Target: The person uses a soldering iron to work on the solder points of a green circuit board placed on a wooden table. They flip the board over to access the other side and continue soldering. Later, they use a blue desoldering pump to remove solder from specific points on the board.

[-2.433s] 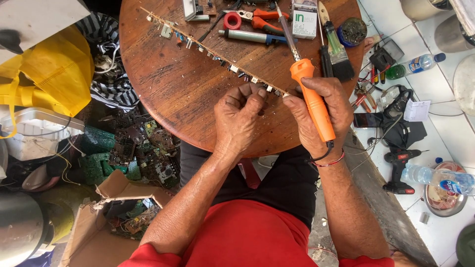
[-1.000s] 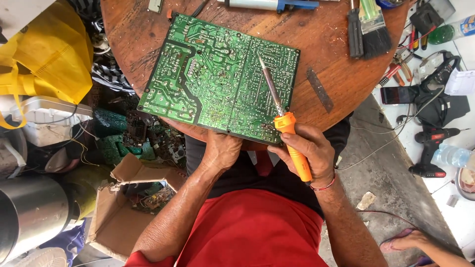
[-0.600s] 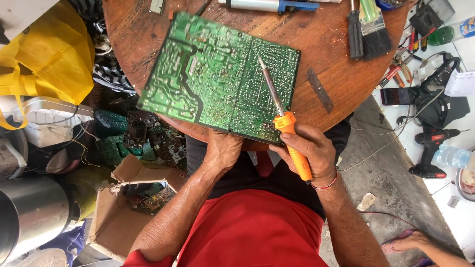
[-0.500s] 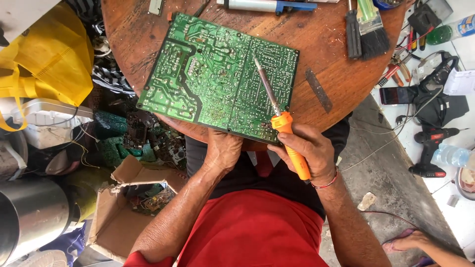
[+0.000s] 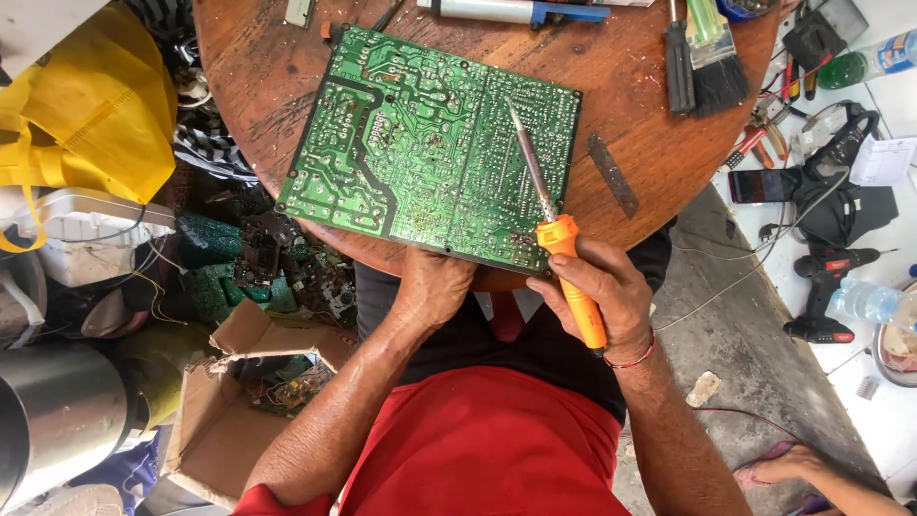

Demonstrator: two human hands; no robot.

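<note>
Round wooden table (image 5: 287,76) bears a green circuit board (image 5: 430,143), clutter around.

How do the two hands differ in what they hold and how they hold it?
The right hand wraps around the orange handle of the soldering iron; the left hand pinches the near edge of the green circuit board. The iron points away over the board; the board lies flat on the round wooden table. Both are bare.

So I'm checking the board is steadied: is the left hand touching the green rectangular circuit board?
Touching. The head view shows the left hand gripping the near edge of the green rectangular circuit board, fingers curled underneath.
</note>
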